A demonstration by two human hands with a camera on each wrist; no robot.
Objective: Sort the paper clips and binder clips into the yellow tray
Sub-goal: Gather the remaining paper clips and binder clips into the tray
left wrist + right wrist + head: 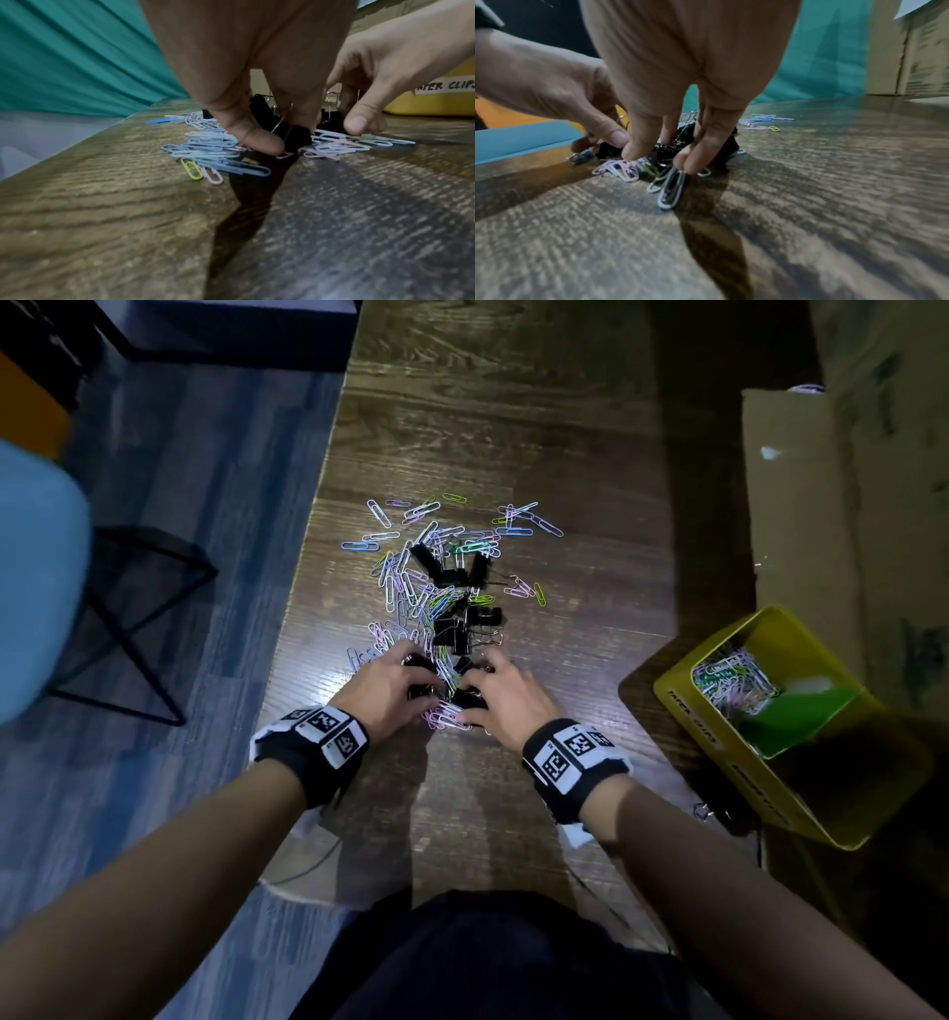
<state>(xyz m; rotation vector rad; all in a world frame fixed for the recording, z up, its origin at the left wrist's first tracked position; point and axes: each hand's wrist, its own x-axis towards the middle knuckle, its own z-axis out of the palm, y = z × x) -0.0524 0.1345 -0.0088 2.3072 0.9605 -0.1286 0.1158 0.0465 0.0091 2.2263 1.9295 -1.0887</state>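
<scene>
A heap of coloured paper clips (411, 588) mixed with black binder clips (452, 577) lies mid-table. Both hands work at its near end. My left hand (423, 677) curls thumb and fingers round a black binder clip (293, 136), its wire handle showing between them. My right hand (475, 693) touches the left one and pinches another black binder clip (667, 151) among pink and white paper clips (672, 186). The yellow tray (683, 711) stands to the right, apart from both hands, with paper clips (729, 680) in its far compartment and a "PAPER CLIPS" label (447, 86).
A cardboard box (791, 505) stands behind the tray along the table's right side. A blue chair (36, 588) sits off the left edge of the table. A stray clip (708, 811) lies by the tray's near corner. A green piece (801, 716) lies inside the tray.
</scene>
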